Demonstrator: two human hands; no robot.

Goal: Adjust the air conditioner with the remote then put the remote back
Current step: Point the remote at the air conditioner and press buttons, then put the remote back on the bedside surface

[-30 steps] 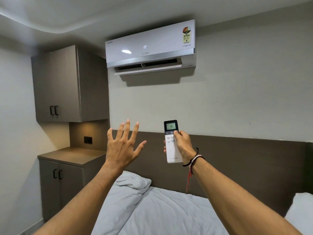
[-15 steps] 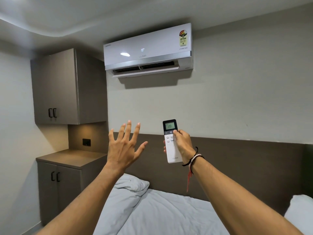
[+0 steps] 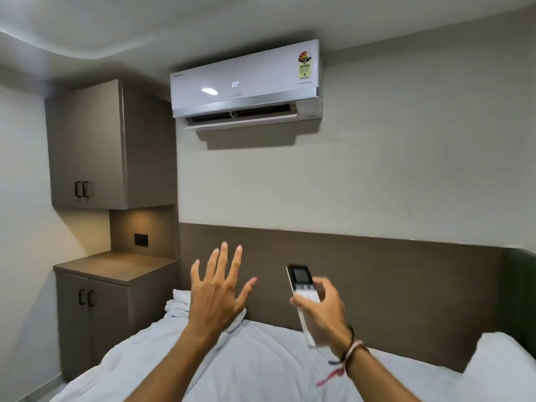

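The white air conditioner hangs high on the wall, its flap open and its panel reading 20. My right hand grips the white remote around its lower half, held low in front of the dark headboard, its dark-framed screen end tilted up and left. My left hand is raised to the left of the remote with fingers spread and nothing in it.
A white-sheeted bed with a crumpled pillow lies below my arms. At the left stand a low brown cabinet with a flat top and a wall cupboard above it. Another white pillow sits at the right.
Both hands have dropped lower, and my right hand has tilted the remote leftward. The remote went from 19 to 20, then the air conditioner's panel did too.
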